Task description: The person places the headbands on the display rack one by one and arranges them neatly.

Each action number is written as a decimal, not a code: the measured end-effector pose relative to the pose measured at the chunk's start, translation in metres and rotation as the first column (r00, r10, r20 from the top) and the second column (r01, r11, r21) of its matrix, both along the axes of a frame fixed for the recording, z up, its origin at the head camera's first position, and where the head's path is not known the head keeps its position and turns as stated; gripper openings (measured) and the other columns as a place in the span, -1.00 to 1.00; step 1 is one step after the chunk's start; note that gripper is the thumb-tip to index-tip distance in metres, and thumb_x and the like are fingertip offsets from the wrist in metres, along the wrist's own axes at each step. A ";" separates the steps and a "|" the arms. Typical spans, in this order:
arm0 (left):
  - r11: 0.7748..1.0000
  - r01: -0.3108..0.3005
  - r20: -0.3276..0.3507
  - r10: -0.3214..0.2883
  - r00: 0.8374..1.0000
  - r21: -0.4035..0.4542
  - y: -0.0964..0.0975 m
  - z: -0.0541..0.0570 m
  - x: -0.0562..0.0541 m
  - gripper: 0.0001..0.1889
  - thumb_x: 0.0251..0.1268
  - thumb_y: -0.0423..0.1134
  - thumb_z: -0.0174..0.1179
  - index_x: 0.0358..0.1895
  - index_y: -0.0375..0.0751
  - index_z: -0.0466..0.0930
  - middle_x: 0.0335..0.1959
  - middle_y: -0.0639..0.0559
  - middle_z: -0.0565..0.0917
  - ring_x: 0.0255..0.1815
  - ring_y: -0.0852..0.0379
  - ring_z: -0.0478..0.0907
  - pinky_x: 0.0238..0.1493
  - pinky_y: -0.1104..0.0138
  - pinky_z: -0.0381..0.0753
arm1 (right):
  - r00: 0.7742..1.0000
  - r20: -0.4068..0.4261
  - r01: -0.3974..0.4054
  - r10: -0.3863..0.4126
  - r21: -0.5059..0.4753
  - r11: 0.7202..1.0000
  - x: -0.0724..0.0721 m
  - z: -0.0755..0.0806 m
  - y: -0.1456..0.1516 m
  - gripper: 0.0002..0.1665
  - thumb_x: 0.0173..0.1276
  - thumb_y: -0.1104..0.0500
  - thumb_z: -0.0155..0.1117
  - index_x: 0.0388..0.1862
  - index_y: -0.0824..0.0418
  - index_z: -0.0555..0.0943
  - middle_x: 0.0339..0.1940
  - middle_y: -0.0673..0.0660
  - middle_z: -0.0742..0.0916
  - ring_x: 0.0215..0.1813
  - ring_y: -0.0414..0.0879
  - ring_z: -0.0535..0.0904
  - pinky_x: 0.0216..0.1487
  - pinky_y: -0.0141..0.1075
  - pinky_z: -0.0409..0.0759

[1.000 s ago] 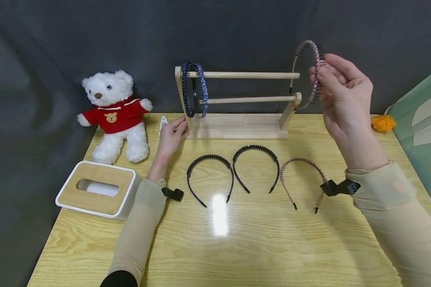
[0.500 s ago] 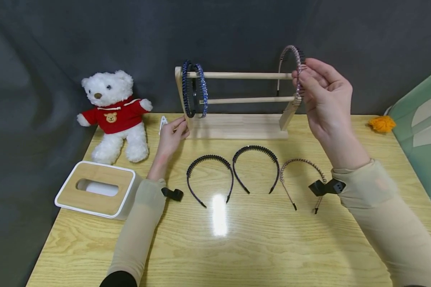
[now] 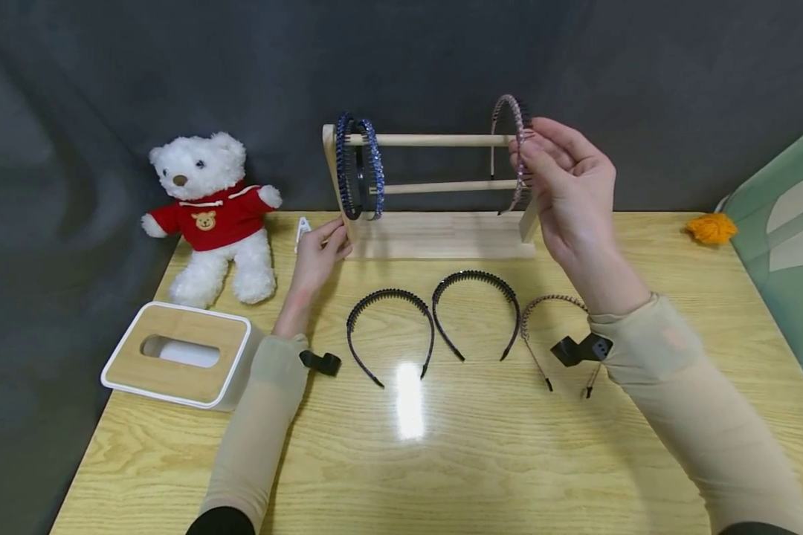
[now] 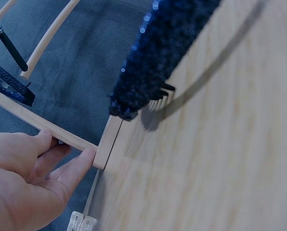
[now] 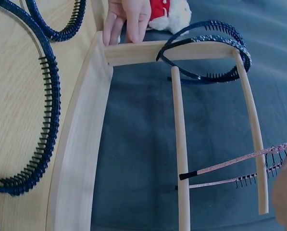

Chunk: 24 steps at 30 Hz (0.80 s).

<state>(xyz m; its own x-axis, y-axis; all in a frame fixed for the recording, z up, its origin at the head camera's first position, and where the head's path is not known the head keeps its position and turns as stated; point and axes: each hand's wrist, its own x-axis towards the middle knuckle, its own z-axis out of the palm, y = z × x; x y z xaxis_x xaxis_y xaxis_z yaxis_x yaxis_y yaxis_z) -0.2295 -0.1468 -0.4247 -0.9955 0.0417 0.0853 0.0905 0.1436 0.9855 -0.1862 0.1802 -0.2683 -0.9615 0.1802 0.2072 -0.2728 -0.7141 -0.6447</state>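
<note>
In the head view my left hand (image 3: 319, 256) grips the lower left upright of a wooden headband stand (image 3: 442, 235). The left wrist view shows its fingertips (image 4: 87, 156) against the wood where upright and base meet. A pink headband (image 3: 520, 177) with comb teeth is pinched between the thumb and fingers of my right hand (image 3: 575, 193). It hangs over the right part of the upper rod (image 3: 435, 140). In the right wrist view, its dark tips (image 5: 188, 175) lie by the lower rod (image 5: 180, 125). Two blue headbands (image 3: 378, 167) hang at the stand's left end.
Two dark headbands (image 3: 391, 292) (image 3: 475, 275) and another pink headband (image 3: 534, 357) lie on the table (image 3: 482, 461). A tissue box (image 3: 181, 349), white teddy bear (image 3: 207, 215) and white clip (image 3: 303, 229) are left. An orange fluffy thing (image 3: 711, 228) sits far right.
My right hand has moved left and slightly down, bringing the pink headband from beyond the stand's right end onto the rods. My left hand has stayed at the upright.
</note>
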 end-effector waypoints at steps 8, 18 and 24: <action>1.000 -0.015 -0.008 0.015 1.000 0.000 -0.002 0.000 0.000 -0.61 0.74 -0.40 0.03 0.48 -0.43 0.49 0.11 -0.51 0.64 0.21 -0.28 0.66 0.25 0.28 0.76 | 1.000 0.003 -0.007 0.007 0.050 0.999 -0.002 -0.004 -0.018 -0.66 0.34 0.66 0.35 0.09 0.66 0.64 -0.27 0.34 0.82 -0.25 0.07 0.83 -0.15 -0.28 0.89; 1.000 -0.019 -0.005 0.019 1.000 0.007 0.000 0.000 0.001 -0.62 0.73 -0.40 0.04 0.46 -0.40 0.53 0.03 -0.47 0.65 0.13 -0.18 0.69 0.23 0.25 0.78 | 1.000 0.003 -0.012 0.011 0.089 0.996 -0.005 -0.009 -0.039 -0.70 0.38 0.63 0.33 0.08 0.60 0.67 -0.24 0.30 0.83 -0.21 0.04 0.83 -0.07 -0.29 0.89; 1.000 -0.015 0.000 0.015 1.000 0.008 0.001 0.001 0.001 -0.61 0.73 -0.41 0.05 0.47 -0.40 0.52 0.00 -0.41 0.66 0.14 -0.19 0.68 0.23 0.26 0.78 | 1.000 -0.008 -0.013 0.014 0.108 0.994 -0.006 -0.013 -0.051 -0.72 0.42 0.64 0.29 0.06 0.54 0.70 -0.24 0.25 0.82 -0.21 0.00 0.83 -0.09 -0.32 0.88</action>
<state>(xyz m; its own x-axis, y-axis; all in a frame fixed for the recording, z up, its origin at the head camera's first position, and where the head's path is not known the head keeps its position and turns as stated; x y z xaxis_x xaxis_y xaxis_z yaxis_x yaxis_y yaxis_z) -0.2287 -0.1462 -0.4237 -0.9960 0.0256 0.0860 0.0887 0.1370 0.9866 -0.1924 0.1288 -0.2812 -0.9619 0.1432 0.2331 -0.2693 -0.6443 -0.7158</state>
